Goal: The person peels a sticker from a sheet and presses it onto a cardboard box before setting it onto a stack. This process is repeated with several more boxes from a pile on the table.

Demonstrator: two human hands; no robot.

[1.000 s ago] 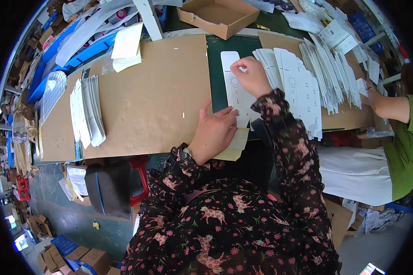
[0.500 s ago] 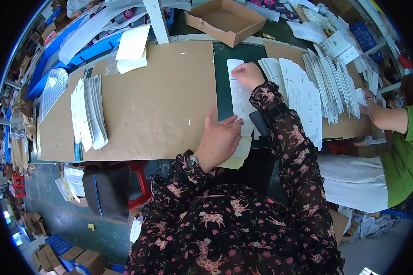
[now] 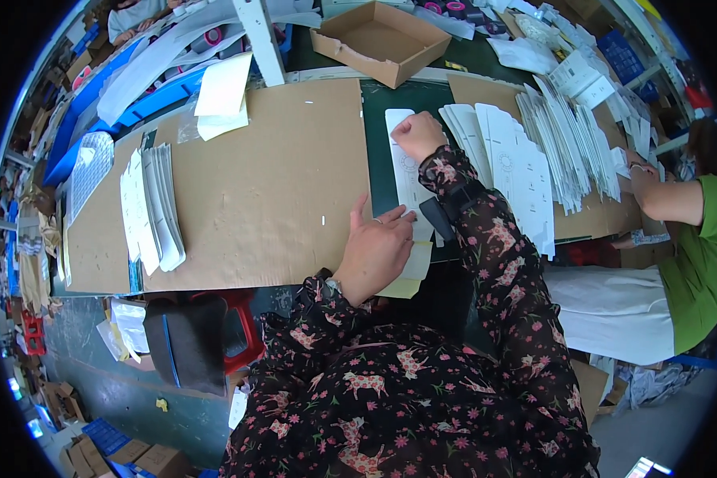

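A long white flat carton (image 3: 410,179) with printed line drawings lies on the green tabletop in front of me. My right hand (image 3: 419,135) is curled closed over the carton's far end; whether something small sits in its fingers is hidden. Near the lower end, my left hand (image 3: 377,248) is spread, its fingertips touching the carton. Pale yellow sheets (image 3: 413,272) stick out beside and below my left hand, at the table's front edge. Right of the carton, more flat white cartons (image 3: 511,171) lie fanned in an overlapping row.
Brown cardboard (image 3: 255,183) covers the table's left part, with a stack of white cartons (image 3: 150,207) on it. Yellowish sheets (image 3: 223,95) lie at its far edge. An open brown box (image 3: 382,44) stands at the back. A co-worker in green (image 3: 701,255) works at the right.
The whole view has shifted slightly. My right hand stays at the carton's far end, its fingers turned a little more inward. My left hand keeps its place at the near end.
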